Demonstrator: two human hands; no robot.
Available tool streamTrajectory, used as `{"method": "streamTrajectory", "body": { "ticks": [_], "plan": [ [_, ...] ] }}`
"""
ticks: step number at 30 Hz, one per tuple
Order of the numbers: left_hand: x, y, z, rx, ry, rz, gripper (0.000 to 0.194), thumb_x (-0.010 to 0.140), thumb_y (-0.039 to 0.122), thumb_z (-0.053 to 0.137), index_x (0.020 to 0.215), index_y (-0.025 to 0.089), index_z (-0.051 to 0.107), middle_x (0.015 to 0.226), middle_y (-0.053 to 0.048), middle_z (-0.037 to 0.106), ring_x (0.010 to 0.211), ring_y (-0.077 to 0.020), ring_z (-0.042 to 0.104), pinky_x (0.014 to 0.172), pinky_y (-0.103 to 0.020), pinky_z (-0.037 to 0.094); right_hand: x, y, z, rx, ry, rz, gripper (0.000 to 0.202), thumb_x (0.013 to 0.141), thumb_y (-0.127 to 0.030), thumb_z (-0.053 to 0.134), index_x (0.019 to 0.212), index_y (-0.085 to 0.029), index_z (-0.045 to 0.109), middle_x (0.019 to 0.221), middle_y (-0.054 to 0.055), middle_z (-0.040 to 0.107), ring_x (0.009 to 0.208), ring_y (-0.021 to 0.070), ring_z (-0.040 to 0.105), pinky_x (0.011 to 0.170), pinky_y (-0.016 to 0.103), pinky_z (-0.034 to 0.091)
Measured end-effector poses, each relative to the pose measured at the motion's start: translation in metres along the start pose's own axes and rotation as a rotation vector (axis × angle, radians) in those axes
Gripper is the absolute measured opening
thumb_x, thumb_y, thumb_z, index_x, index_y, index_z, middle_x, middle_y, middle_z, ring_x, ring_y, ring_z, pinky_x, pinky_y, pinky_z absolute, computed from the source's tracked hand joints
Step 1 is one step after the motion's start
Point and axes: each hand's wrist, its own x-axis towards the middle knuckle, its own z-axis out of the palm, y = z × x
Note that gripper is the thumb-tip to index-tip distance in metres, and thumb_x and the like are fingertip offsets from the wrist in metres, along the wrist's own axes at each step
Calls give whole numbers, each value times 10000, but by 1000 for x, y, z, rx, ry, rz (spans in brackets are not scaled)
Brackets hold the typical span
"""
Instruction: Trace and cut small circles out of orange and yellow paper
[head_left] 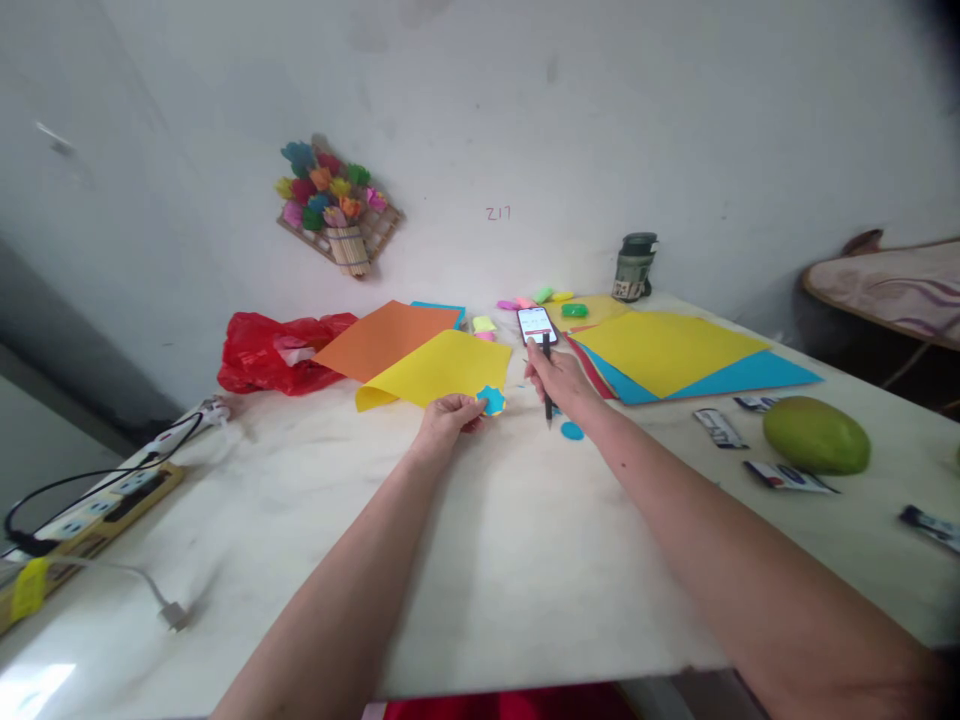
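Note:
Between the thumb and fingers of my left hand (448, 421) is a small blue paper cutout (491, 401) with a wavy, yellowish edge. My right hand (553, 375) grips a black pen (548, 385), its tip pointing down at the table. A blue paper disc (572, 431) lies just right of the pen tip. Beyond my right hand a phone (537, 326) lies with its screen lit. A yellow sheet (450, 364) with one curled edge lies beyond my left hand, partly over an orange sheet (390, 338).
Yellow (667, 345) and blue (780, 373) sheets lie at the right, near a green fruit (816, 436) and small packets (720, 429). A red plastic bag (262, 353) and a power strip (112, 515) are at the left. A dark green bottle (634, 267) stands by the wall.

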Motion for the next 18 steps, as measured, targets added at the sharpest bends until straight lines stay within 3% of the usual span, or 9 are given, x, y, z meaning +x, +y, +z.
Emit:
{"method": "streamTrajectory", "body": {
  "ticks": [5,8,11,15,18],
  "plan": [
    [0,1,1,-24,23,-21,394,564,508,684,576,151,518,523,-2,546,472,-84,457,503,-215,365,1,4,5,83,-82,71,686,766,-704,205,720,-151,608,495,23,540,379,91,452,368,200,341],
    [1,1,1,-76,23,-15,360,570,464,700,563,149,526,510,3,551,475,-85,465,506,-214,361,2,6,4,63,-131,138,736,763,-712,177,756,-139,638,386,2,471,312,88,402,344,206,330],
    [1,-1,-1,-105,29,-9,340,582,442,703,568,144,540,527,-2,570,478,-81,467,509,-214,364,3,7,0,82,-166,171,698,759,-707,246,832,-139,645,345,-17,441,279,88,382,310,204,306],
    [1,-2,-3,-141,52,12,339,589,443,701,592,141,547,585,-13,600,490,-75,479,515,-212,372,6,9,1,198,-119,195,506,753,-601,462,875,-137,621,565,56,631,400,111,542,343,198,390],
    [1,-2,-3,-148,60,16,336,592,441,698,593,144,543,595,-13,604,494,-73,484,521,-211,378,6,9,4,301,-98,187,347,729,-451,602,885,-141,602,719,81,677,525,127,617,441,207,476]
  ]
}}
